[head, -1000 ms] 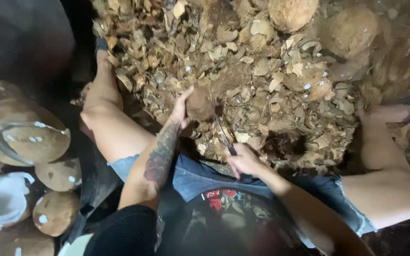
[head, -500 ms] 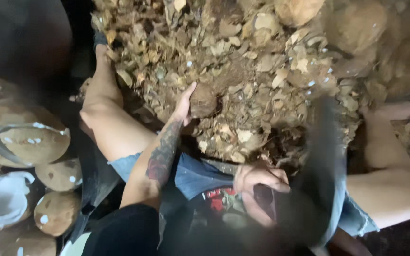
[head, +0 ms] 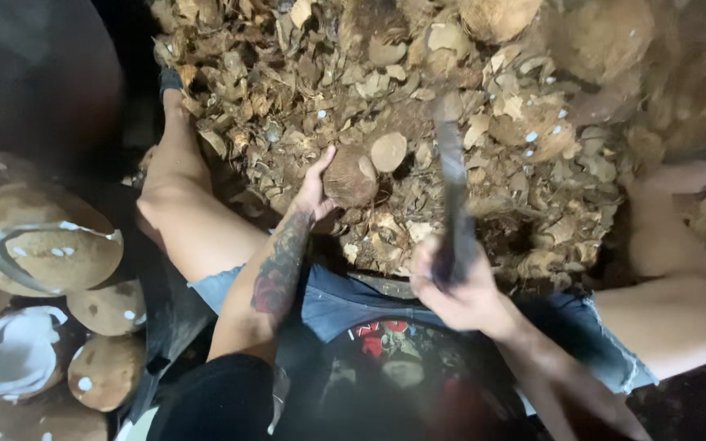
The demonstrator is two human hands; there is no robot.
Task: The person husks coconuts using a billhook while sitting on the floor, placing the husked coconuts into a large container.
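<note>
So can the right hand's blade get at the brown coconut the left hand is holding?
Probably yes: the right hand holds the long blade beside the round brown coconut, steadied by the left hand, with nothing between them.

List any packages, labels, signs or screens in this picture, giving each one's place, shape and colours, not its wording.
No packages, labels, signs or screens show.
Nearest thing to one: a red and white printed design on the person's dark shirt, bottom centre, irregular in shape, blurred.
</note>
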